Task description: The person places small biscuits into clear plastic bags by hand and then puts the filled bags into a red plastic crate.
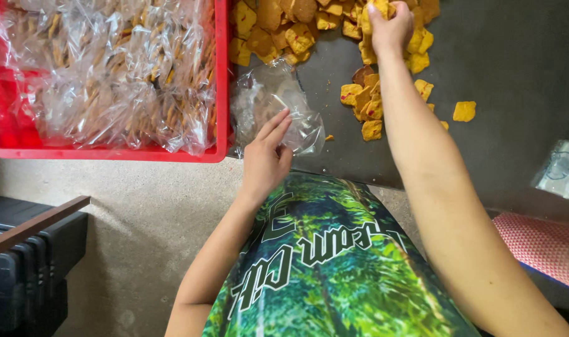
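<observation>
the clear plastic bag lies crumpled on the dark tabletop, just beside the right wall of the red crate, and my left hand rests at its near edge with the fingers stretched out and pinching lightly at the film, so the hand is mostly open with only a fold of the bag between the fingertips. my right hand reaches far up the tabletop into the heap of yellow-orange crackers, its fingers curled down over a few pieces at the edge of the pile; how many it actually has hold of i cannot tell. a smaller scatter of crackers lies between the heap and the bag, with one stray piece off to the right. the red crate is full of sealed clear packs of snacks. a red-patterned cloth lies at the right edge near my forearm.
</observation>
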